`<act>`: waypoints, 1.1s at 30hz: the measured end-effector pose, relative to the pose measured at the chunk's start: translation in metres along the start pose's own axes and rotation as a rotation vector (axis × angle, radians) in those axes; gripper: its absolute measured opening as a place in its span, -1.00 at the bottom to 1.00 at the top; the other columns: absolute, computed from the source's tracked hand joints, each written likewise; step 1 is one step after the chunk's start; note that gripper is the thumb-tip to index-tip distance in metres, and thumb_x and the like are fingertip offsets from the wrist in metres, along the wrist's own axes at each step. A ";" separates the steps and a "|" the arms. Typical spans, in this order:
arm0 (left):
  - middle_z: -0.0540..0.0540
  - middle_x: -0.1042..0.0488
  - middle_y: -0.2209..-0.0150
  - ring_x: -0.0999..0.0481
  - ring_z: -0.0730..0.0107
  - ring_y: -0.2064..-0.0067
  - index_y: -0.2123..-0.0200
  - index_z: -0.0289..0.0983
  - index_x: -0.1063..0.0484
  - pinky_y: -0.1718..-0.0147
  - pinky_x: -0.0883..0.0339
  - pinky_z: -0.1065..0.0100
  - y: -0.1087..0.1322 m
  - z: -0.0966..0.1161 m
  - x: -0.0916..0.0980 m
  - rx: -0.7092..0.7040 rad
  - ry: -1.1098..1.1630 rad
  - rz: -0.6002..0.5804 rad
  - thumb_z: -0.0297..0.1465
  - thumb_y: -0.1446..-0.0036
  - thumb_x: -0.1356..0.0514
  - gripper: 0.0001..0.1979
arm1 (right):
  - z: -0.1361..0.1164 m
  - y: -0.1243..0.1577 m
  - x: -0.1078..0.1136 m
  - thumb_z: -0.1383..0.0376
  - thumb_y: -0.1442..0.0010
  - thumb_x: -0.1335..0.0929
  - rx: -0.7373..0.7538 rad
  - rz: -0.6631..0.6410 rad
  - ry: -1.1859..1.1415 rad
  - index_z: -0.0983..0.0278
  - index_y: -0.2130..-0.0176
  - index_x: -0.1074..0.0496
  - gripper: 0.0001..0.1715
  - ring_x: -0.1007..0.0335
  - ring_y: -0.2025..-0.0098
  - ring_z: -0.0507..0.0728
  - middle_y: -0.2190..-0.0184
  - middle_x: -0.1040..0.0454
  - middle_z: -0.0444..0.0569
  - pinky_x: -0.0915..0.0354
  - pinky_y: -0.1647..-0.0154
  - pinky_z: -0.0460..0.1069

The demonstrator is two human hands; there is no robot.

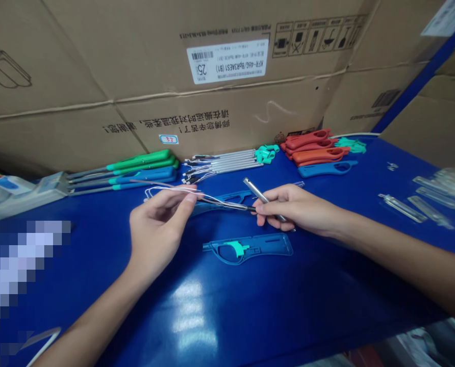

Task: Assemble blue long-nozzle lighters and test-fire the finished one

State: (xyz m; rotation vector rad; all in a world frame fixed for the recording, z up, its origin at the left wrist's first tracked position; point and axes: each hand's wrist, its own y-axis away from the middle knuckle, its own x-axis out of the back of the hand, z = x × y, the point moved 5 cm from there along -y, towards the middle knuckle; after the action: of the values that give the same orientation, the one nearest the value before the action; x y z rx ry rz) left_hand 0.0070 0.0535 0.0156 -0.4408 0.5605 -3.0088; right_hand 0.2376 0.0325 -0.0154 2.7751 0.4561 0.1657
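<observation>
Head cam: cardboard carton (97,127) behind everything, its label (227,61) upside down, reads KFR-46G/BpR3AES1 (B1) w/ a big "25", plus upside-down Chinese print. My left hand (154,229) has its fingers (189,194) pinched on thin white wires (166,190). Right hand (300,206) has its fingers (269,214) curled round a silver metal tube (260,194). Dark rod (227,205) runs between the hands, over a blue plastic handle (223,200). Another blue handle (246,247) w/ teal clip (237,248) lies just below on the blue tabletop (288,300). Green handles (143,161) and red handles (311,145) sit further back by the carton.
</observation>
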 end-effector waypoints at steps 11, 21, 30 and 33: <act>-0.05 -0.64 0.24 -0.64 0.33 0.22 0.23 -0.22 -0.59 0.16 -0.53 0.39 0.000 0.000 0.000 0.023 0.162 -0.058 -0.32 -0.08 -0.36 -0.83 | -0.001 0.000 0.000 0.21 -0.10 -0.41 -0.010 0.032 0.022 0.35 0.36 -0.46 -0.78 -0.13 0.61 -0.10 0.44 -0.51 0.01 0.04 0.71 -0.19; -0.12 -0.61 0.12 -0.59 0.20 0.06 0.20 -0.24 -0.58 0.15 -0.51 0.35 -0.004 -0.008 -0.004 0.128 0.232 -0.169 -0.32 -0.08 -0.33 -0.80 | -0.002 -0.001 0.001 0.21 -0.11 -0.42 0.006 0.018 -0.004 0.37 0.38 -0.45 -0.76 -0.14 0.62 -0.11 0.46 -0.50 -0.01 0.03 0.72 -0.20; -0.17 -0.54 -0.02 -0.51 0.08 -0.06 0.12 -0.26 -0.51 -0.05 -0.40 0.15 -0.011 -0.014 -0.002 0.105 0.045 -0.126 -0.31 0.02 -0.31 -0.65 | -0.006 0.000 0.003 0.20 -0.07 -0.45 0.055 -0.007 -0.096 0.38 0.38 -0.44 -0.74 -0.16 0.61 -0.10 0.47 -0.49 0.00 0.02 0.73 -0.19; -0.19 -0.54 0.00 -0.52 0.10 -0.02 0.12 -0.27 -0.49 -0.04 -0.40 0.14 -0.011 -0.014 -0.003 0.102 0.046 -0.133 -0.30 0.03 -0.30 -0.63 | -0.007 0.000 0.002 0.21 -0.07 -0.45 0.064 -0.011 -0.114 0.37 0.40 -0.44 -0.75 -0.16 0.62 -0.11 0.49 -0.48 -0.02 0.01 0.73 -0.19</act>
State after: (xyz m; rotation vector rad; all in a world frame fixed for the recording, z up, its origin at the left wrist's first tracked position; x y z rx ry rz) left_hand 0.0054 0.0693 0.0061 -0.4198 0.3928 -3.1631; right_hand 0.2384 0.0354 -0.0087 2.8248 0.4556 -0.0100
